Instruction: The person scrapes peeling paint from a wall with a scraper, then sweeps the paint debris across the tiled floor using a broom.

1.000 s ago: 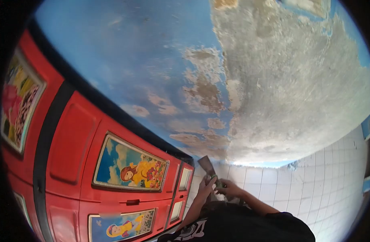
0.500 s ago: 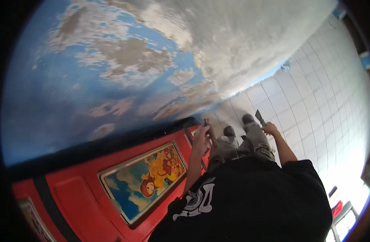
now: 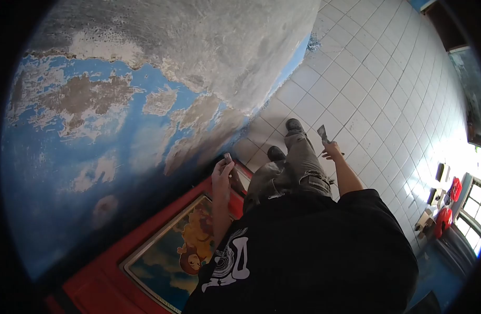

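My right hand (image 3: 332,151) is closed around the handle of a putty knife (image 3: 322,134), its dark flat blade pointing up and away over the tiled floor. Held in my left hand (image 3: 221,171) is a slim brown stick-like tool (image 3: 235,179); its short end shows above my fingers, and its kind is unclear. That hand is near the red panel and the foot of the wall. Blue paint on the wall (image 3: 126,115) is flaking in patches, with bare grey plaster (image 3: 209,42) beyond it. Neither tool touches the wall.
White tiles (image 3: 350,91) cover the floor under my shoes (image 3: 294,125). Paint debris (image 3: 314,42) lies along the wall's foot. A red panel (image 3: 101,285) with a framed cartoon picture (image 3: 169,256) stands at my left. Red bags (image 3: 443,221) and boxes are near a bright window (image 3: 473,209).
My view has turned, so the wall, panel and my body sit further left, and more floor and the window show. Both hands still hold their tools.
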The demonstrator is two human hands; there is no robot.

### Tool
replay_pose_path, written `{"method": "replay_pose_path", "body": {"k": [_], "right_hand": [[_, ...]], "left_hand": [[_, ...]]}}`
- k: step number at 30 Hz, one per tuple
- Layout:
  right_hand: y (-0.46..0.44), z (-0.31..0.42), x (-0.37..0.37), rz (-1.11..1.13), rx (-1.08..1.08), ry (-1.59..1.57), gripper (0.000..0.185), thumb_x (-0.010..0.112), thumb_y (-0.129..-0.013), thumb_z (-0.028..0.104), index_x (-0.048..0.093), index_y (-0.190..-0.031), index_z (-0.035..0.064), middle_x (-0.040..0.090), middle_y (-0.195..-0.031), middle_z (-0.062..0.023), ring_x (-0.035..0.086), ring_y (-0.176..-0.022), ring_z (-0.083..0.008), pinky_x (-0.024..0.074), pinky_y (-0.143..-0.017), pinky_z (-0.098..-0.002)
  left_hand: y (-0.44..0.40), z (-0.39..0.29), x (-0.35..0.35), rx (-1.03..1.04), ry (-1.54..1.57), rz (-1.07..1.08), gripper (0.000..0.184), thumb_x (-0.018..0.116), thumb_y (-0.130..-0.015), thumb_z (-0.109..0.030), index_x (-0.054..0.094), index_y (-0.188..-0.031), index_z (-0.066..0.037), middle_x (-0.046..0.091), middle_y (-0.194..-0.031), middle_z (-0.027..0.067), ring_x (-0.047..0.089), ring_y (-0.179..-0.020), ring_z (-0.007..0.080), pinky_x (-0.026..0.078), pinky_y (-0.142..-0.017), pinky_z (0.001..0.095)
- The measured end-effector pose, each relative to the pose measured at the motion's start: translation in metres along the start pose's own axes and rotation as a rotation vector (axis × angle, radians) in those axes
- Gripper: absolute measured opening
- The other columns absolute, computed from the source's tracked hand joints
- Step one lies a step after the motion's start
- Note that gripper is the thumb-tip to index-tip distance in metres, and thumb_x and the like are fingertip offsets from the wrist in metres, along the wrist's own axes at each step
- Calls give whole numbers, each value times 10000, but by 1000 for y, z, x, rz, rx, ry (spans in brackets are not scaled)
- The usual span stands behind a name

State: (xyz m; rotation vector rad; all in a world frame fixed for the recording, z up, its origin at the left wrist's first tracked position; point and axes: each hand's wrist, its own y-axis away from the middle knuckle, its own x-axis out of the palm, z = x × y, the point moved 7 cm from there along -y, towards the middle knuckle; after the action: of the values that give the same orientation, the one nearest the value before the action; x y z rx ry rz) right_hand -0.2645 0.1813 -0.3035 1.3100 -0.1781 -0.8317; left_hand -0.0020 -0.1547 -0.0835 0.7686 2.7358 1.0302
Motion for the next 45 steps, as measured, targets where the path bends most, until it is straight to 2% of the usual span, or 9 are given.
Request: {"method": "replay_pose_path", "body": {"k": [8, 10, 13, 21, 22, 25, 36, 41, 45], "right_hand": [[9, 34, 8, 80, -167, 0, 639, 509, -772, 553, 359, -1238, 142, 537, -1067, -152, 605, -821, -265, 492, -651, -449], [-15, 18, -17, -360, -109, 157, 707, 473, -766, 591, 312, -1304, 161, 412, -1242, -185, 426, -1126, -346, 451, -785, -507], [-4, -7, -24, -207, 44, -248, 710, 424, -781, 612, 288, -1323, 174, 300, -1335, -168, 286, -1227, -347, 432, -801, -546], [-3, -110, -21, -297, -71, 19, 588, 420, -822, 505, 502, -1099, -6, 494, -1113, -281, 473, -1060, -395, 428, -845, -442], [-34, -144, -16, -184, -11, 168, 583, 398, -817, 547, 402, -1207, 113, 504, -1028, -105, 519, -798, -254, 459, -647, -510], [-28, -160, -2, -100, -23, 247, 580, 413, -817, 532, 398, -1216, 111, 510, -1041, -128, 530, -852, -273, 461, -648, -517], [149, 107, 66, 286, -805, 113, 371, 523, -845, 329, 546, -1074, 38, 608, -942, -80, 584, -790, -137, 472, -660, -270], [282, 191, 129, 813, -831, 64, 357, 618, -804, 186, 526, -1087, -11, 598, -982, -88, 574, -882, -126, 465, -738, -250], [264, 187, 149, 708, -748, 131, 361, 654, -769, 135, 528, -1068, -25, 597, -969, -79, 573, -875, -116, 460, -758, -247]], "left_hand": [[15, 5, 10, -56, -115, 105, 325, 606, -784, -187, 495, -1037, -17, 534, -833, 10, 511, -718, 101, 416, -623, 261], [12, 6, 7, -85, -122, 97, 329, 607, -783, -189, 493, -1040, -19, 533, -834, 12, 512, -718, 102, 418, -621, 262], [4, 10, 0, -109, -95, 137, 332, 597, -789, -197, 487, -1048, -21, 533, -832, 20, 517, -721, 111, 422, -625, 267], [3, -8, 1, -83, -96, 127, 350, 572, -803, -193, 471, -1075, 2, 525, -810, 44, 529, -717, 119, 424, -608, 253], [3, -8, -1, -73, -87, 128, 350, 572, -803, -193, 471, -1075, 2, 525, -810, 44, 529, -717, 119, 424, -608, 253], [-2, 3, -10, -77, -27, 132, 357, 572, -803, -193, 468, -1081, 5, 529, -811, 47, 534, -718, 125, 427, -620, 258], [-2, -16, 40, 2, -159, 337, 250, 583, -809, -164, 543, -1005, -14, 585, -827, 37, 550, -710, 100, 420, -582, 219], [4, -24, 71, 120, -165, 446, 280, 646, -766, -118, 551, -1011, -22, 601, -797, 44, 576, -704, 108, 441, -594, 218], [1, -18, 58, 165, -67, 401, 340, 667, -756, -131, 514, -1029, 2, 602, -772, 67, 592, -697, 129, 463, -613, 237]]}}
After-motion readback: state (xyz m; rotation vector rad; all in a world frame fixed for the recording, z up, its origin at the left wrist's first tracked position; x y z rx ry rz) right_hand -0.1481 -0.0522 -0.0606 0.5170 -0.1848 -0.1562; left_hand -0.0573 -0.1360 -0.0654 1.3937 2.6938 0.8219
